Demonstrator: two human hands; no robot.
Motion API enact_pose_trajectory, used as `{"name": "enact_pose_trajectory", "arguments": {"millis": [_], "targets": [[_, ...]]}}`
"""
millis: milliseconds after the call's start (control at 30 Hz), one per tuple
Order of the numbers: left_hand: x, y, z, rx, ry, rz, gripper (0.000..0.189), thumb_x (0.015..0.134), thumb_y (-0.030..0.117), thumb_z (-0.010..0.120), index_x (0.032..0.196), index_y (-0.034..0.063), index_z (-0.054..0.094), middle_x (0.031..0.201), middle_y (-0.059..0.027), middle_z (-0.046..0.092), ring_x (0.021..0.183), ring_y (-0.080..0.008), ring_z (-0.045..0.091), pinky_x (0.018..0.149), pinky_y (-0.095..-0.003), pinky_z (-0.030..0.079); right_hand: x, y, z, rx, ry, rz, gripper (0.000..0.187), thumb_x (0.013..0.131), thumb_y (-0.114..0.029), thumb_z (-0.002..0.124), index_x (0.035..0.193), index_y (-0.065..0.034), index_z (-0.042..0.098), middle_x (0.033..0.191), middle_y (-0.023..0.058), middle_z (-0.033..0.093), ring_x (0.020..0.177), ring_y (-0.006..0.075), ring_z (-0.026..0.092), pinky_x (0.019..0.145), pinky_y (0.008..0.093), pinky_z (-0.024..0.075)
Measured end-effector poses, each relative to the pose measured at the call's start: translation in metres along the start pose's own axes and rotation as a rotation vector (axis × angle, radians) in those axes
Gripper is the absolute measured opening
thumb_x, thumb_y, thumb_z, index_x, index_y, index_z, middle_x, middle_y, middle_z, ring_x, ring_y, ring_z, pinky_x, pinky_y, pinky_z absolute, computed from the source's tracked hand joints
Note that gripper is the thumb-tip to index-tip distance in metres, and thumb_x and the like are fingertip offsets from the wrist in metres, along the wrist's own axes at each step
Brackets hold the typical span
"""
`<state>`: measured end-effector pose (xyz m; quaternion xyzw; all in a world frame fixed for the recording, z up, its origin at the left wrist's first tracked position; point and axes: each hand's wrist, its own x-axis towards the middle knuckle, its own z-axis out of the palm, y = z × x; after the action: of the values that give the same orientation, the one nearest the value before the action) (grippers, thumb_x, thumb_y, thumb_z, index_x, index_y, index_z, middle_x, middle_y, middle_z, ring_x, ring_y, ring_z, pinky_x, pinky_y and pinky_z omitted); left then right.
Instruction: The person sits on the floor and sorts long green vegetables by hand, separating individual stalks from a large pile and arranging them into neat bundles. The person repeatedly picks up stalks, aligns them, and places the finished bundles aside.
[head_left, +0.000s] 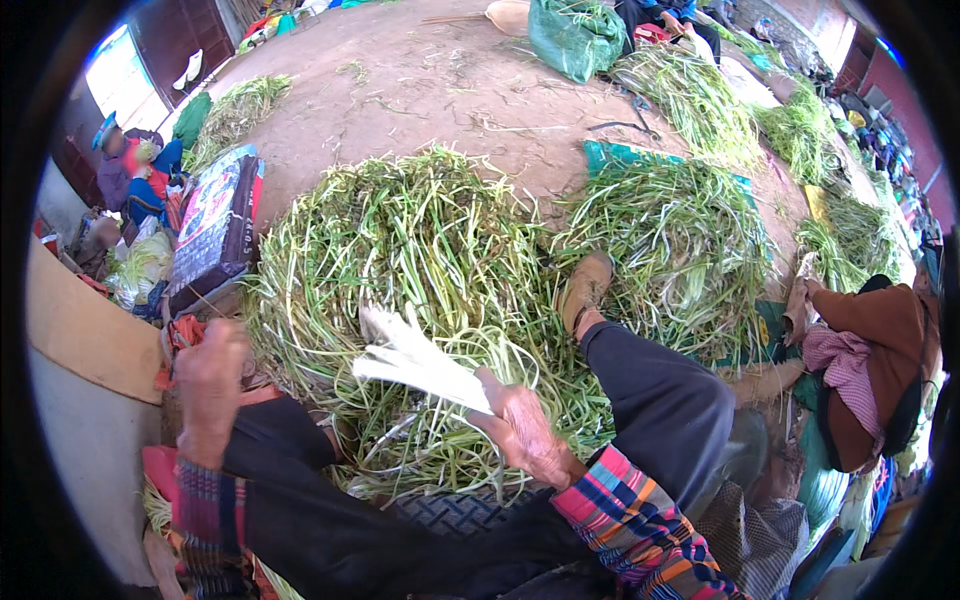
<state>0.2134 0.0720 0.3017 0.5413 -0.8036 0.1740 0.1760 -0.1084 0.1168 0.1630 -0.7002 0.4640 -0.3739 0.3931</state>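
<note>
My right hand (525, 431) grips a bunch of long leafy stalks (424, 367), which look like chives or garlic greens. Their white ends fan out to the upper left, and limp green leaves trail around the hand. Off to the left, my left hand (214, 386) is raised, blurred, with fingers curled; whether it holds anything thin cannot be told. Between and beyond my legs lies a large heap of green and yellowish stalks (405, 232). My shoe (589, 289) rests at its right edge.
A second heap (675, 232) lies on green sacking at the right. Left stands a dark printed sack (214, 217) beside a curved board (90, 322). A co-worker in a brown sleeve (874, 322) sits close on the right; others sit farther off. A green sack (577, 37) stands ahead.
</note>
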Motion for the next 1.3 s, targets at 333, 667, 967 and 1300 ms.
{"name": "enact_pose_trajectory", "arguments": {"millis": [333,667,967,1300], "targets": [[-0.014,0.138,0.028,-0.418,0.005,0.301,0.025,0.079,0.004,0.069,0.102,-0.0016,0.060,0.070,-0.0060,0.062,0.057,-0.0188,0.061,0.047,-0.0310,0.048,0.001,-0.004,0.003,-0.210,0.241,-0.163,0.036,0.080,-0.017,0.059,0.106,0.0056,0.049,0.057,0.0205,0.054,0.054,0.0422,0.055,0.051,0.0491,0.0415],[-0.021,0.190,0.070,-0.354,0.105,0.257,0.018,0.075,-0.002,0.064,0.093,-0.0027,0.060,0.070,-0.0077,0.061,0.057,-0.0193,0.061,0.048,-0.0300,0.049,-0.009,0.020,0.012,-0.324,0.239,-0.238,0.059,0.078,-0.012,0.061,0.127,0.0135,0.039,0.058,0.0180,0.055,0.052,0.0408,0.054,0.057,0.0514,0.0431],[-0.006,0.070,0.043,-0.871,0.236,-0.926,0.007,0.095,0.009,0.053,0.093,0.0055,0.059,0.071,-0.0018,0.057,0.061,-0.0104,0.055,0.054,-0.0262,0.044,-0.009,0.015,-0.013,0.281,0.152,-0.004,0.032,0.080,-0.018,0.060,0.103,0.0042,0.060,0.077,0.0161,0.053,0.060,0.0270,0.050,0.055,0.0397,0.0381],[-0.003,0.173,0.083,-1.956,-0.134,-0.530,0.050,0.088,0.020,0.070,0.129,-0.0017,0.052,0.123,-0.0080,0.059,0.113,-0.0151,0.054,0.097,-0.0322,0.043,-0.014,0.003,-0.014,0.979,-0.092,0.122,0.033,0.090,-0.026,0.053,0.103,0.0050,0.055,0.079,0.0059,0.050,0.070,0.0123,0.045,0.065,0.0260,0.0379]]}}
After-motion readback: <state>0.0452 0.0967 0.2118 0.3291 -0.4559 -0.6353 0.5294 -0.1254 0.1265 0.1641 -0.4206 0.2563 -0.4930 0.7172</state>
